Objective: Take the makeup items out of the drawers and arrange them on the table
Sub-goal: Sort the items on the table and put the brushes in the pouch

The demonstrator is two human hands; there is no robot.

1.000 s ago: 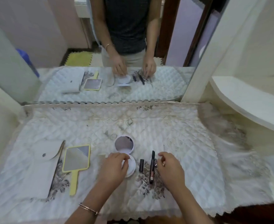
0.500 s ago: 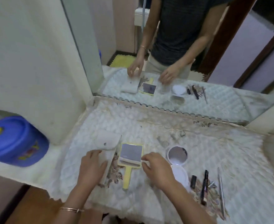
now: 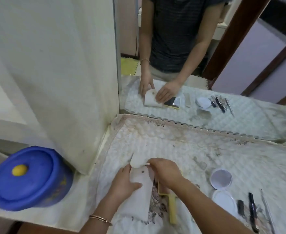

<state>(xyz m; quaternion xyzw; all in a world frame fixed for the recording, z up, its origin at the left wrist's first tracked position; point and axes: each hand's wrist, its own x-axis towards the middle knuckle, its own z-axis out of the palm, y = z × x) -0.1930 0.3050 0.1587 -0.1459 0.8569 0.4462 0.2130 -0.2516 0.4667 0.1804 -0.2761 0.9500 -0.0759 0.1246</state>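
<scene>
A white snap pouch (image 3: pixel 139 198) lies near the table's front edge. My left hand (image 3: pixel 124 183) presses on its left side and body. My right hand (image 3: pixel 166 171) pinches the pouch's lifted flap (image 3: pixel 138 160) at its tip. Under my right wrist lies a yellow hand mirror (image 3: pixel 171 208), mostly hidden. To the right lie an open round white compact (image 3: pixel 221 179), a small black tube (image 3: pixel 240 206), a black mascara (image 3: pixel 252 210) and metal tweezers (image 3: pixel 268 211).
A quilted white cloth (image 3: pixel 181 144) covers the table. A large wall mirror (image 3: pixel 206 65) stands at the back and reflects the person and items. A blue lidded bucket (image 3: pixel 29 178) sits lower left beside a cream side panel (image 3: pixel 63 81).
My view swung left. Both hands left the compact and mascara; the left went onto the pouch and the right crossed over the yellow mirror and lifted the pouch flap.
</scene>
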